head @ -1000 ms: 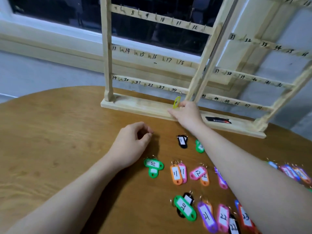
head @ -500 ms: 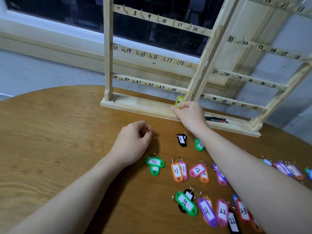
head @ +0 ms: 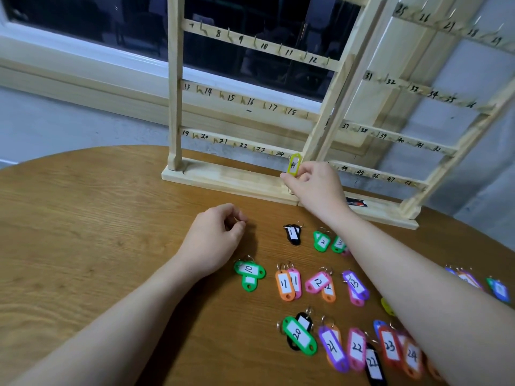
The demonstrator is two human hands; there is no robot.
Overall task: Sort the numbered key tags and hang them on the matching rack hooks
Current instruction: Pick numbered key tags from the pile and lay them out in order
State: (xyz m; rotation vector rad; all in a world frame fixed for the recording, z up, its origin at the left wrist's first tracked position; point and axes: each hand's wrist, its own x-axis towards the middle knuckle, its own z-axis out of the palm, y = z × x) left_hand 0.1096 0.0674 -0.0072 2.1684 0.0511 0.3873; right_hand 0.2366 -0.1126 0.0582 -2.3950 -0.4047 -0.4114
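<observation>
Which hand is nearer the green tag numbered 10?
Left. The left hand rests on the table just up and left of the green 10 tag; the right hand is farther off at the rack, pinching a yellow tag.

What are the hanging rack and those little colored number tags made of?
The rack looks like pale unfinished wood: grain shows and numbers are handwritten on its slats. The tags, such as the yellow tag pinched by the right hand, look like glossy molded plastic with white paper labels and thin metal rings.

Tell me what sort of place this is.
Probably an indoor room with a makeshift sorting station: a round wooden table, a numbered wooden hook rack by a dark window, and coloured key tags laid out.
</observation>
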